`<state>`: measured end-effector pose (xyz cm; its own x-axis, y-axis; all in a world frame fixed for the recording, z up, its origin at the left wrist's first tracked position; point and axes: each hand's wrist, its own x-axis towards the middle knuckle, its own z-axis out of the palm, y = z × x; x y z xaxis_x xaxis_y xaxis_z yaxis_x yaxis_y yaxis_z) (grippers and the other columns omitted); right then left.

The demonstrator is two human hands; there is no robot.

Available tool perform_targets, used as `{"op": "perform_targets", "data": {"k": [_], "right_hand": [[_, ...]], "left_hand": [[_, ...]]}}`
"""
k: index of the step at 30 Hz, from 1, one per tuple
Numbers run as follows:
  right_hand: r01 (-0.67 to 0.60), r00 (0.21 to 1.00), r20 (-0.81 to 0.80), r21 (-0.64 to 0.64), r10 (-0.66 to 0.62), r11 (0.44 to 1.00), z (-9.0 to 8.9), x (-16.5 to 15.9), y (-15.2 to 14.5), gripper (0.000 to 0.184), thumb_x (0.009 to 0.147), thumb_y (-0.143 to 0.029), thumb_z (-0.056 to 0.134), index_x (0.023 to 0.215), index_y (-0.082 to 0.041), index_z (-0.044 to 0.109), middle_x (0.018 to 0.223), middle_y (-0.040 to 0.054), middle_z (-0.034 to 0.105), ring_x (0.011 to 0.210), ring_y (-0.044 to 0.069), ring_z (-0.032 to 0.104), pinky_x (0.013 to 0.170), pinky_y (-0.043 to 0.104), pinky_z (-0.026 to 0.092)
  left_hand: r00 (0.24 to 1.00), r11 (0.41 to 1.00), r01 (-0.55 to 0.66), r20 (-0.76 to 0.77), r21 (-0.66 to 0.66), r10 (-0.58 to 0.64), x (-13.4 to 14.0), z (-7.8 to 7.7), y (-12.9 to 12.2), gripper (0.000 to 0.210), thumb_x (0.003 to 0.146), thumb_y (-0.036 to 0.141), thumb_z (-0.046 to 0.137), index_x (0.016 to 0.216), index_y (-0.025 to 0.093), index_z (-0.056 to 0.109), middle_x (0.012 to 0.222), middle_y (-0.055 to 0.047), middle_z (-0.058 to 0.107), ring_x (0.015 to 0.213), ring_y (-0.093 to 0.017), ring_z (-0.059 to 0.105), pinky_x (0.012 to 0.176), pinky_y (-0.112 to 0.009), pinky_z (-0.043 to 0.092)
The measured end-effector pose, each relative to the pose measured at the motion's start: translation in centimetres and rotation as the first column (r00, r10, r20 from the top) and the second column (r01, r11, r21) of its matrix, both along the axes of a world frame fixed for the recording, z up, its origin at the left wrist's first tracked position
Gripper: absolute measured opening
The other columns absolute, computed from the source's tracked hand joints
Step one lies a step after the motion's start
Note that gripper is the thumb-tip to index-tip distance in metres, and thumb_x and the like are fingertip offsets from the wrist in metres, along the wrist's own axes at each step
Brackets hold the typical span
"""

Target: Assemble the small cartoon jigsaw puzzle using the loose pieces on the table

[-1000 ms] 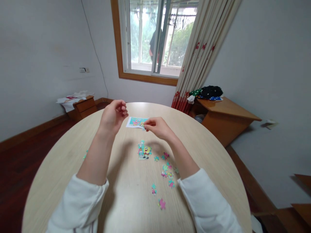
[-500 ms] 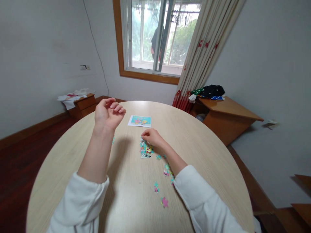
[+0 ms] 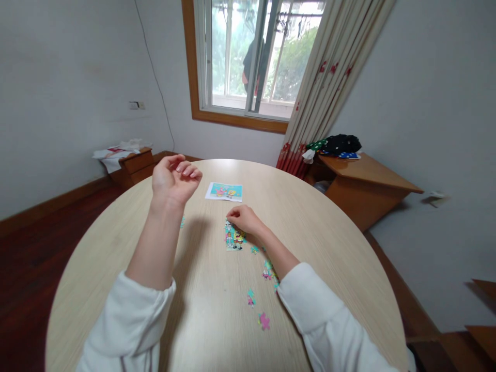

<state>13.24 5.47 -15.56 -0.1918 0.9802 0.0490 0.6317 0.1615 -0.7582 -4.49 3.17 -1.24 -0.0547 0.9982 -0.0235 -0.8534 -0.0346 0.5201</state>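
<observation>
In the head view, I see my right hand (image 3: 243,219) resting low on the table (image 3: 329,243), fingers curled together and pressed down at the top edge of the joined puzzle patch (image 3: 234,239). Whether a piece sits under the fingertips I cannot tell. Loose pieces (image 3: 267,269) lie just behind that wrist, along the forearm, with a pink piece (image 3: 264,321) nearest my sleeve. My left hand (image 3: 175,179) hangs raised off the table, palm up, fingers loosely bent and slightly apart, holding nothing I can see. The picture card (image 3: 224,191) lies beyond the right fingertips, between both hands.
</observation>
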Motion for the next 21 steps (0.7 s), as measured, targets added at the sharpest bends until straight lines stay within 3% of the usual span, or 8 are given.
{"op": "perform_targets", "data": {"k": [21], "right_hand": [[-0.025,0.997,0.075,0.053,0.02,0.998,-0.28,-0.56,-0.19,0.012,0.076,-0.011,0.062,0.078,-0.012,0.074,0.078,0.0063,0.073,0.073,0.014,0.063,0.068,0.022,0.045]], "left_hand": [[1.0,1.0,0.012,-0.002,0.002,-0.012,-0.22,0.0,0.15,0.022,0.076,0.01,0.045,0.057,0.019,0.036,0.041,0.008,0.024,0.034,-0.005,0.025,0.038,-0.018,0.027]]}}
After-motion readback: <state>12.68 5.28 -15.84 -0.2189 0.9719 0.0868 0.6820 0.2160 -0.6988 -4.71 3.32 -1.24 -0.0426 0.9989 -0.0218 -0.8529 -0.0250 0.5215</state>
